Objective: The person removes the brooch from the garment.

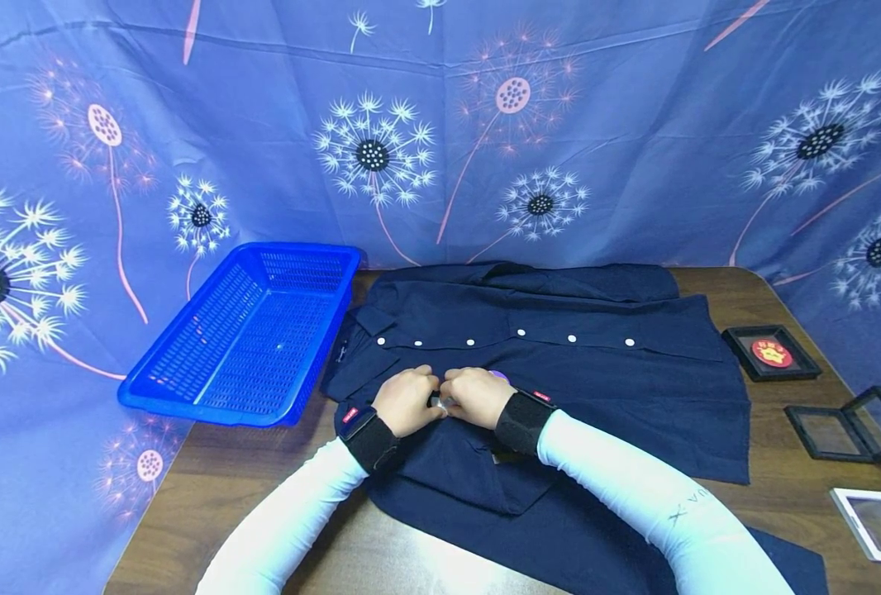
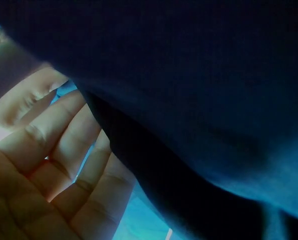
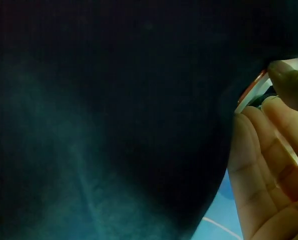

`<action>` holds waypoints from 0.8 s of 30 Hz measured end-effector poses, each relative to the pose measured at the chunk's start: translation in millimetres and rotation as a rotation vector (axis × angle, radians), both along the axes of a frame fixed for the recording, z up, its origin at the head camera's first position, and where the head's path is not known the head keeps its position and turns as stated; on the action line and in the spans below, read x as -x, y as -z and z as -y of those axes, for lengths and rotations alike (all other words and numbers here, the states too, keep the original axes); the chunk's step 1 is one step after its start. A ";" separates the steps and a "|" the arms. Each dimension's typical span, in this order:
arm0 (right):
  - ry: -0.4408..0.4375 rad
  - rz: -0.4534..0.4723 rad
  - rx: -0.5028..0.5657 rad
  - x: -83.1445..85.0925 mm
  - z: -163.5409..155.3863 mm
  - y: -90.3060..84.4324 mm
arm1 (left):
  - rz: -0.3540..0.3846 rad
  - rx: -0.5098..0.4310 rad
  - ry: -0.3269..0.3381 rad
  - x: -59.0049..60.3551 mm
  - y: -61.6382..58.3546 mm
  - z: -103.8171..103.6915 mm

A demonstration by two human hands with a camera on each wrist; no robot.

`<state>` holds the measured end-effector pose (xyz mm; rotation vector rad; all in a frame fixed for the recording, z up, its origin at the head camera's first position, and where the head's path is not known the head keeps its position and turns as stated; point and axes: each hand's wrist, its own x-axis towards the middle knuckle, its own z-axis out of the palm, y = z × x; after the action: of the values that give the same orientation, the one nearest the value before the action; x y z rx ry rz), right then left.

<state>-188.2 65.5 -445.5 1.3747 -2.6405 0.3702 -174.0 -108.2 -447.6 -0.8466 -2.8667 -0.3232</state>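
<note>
Navy shirt [image 1: 545, 364] spread on the table [image 1: 210, 487], beside a blue basket [image 1: 254, 330]
Left hand [image 1: 405, 401] and right hand [image 1: 476, 397] meet on it, pinching a small round object [image 1: 439, 403]

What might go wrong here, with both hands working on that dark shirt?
The left hand and right hand pinch a small item against the shirt; what it is cannot be told. It might slip from the fingers into the folds. Both wrist views are mostly blocked by dark cloth, so the contact is hard to check. The frames lie near the table's right edge; tugging the shirt could nudge them.
</note>
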 end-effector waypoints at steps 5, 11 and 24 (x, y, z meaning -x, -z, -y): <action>0.006 0.004 0.014 -1.0 0.2 0.2 | 0.006 0.004 -0.003 -0.5 -0.4 -0.1; 0.015 -0.006 0.012 -2.7 0.0 0.0 | 0.006 -0.006 0.000 -1.2 -1.0 -0.3; -0.002 -0.033 0.018 -7.3 -3.1 -7.7 | -0.001 -0.007 0.012 0.8 0.3 1.1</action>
<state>-180.9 68.6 -437.8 1.3666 -2.6036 0.3669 -174.8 -109.3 -447.9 -0.8625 -2.8588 -0.3330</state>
